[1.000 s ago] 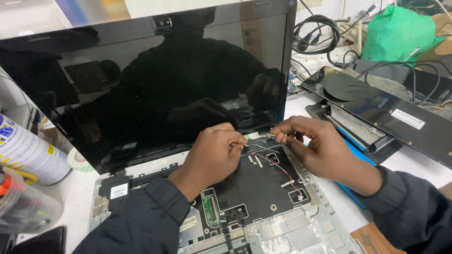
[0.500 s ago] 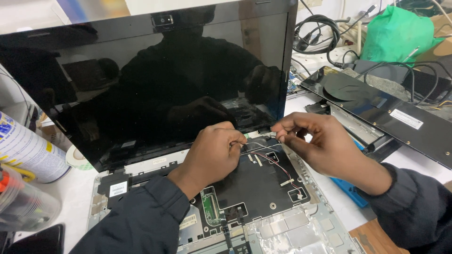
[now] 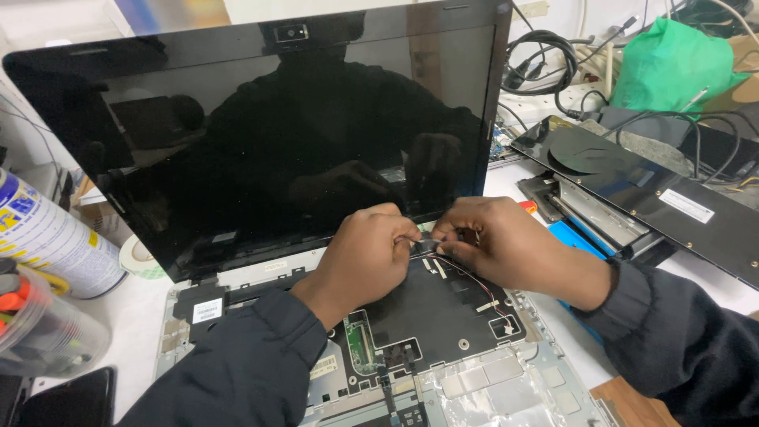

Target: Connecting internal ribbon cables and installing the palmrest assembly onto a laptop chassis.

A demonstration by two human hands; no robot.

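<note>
An opened laptop with its keyboard removed lies before me; its dark screen stands upright and the bare black inner plate shows. My left hand and my right hand meet near the hinge, fingertips pinching a thin flat cable end. A thin red and black wire runs from there toward the right side of the base. A green circuit part shows through a cutout below my left wrist.
A removed black keyboard panel leans at the right over other parts. A green bag and tangled cables sit at the back right. A spray can and a clear container stand at the left.
My right hand has moved left to meet my left hand at the hinge; both now pinch the same spot. The camera view shifted slightly.
</note>
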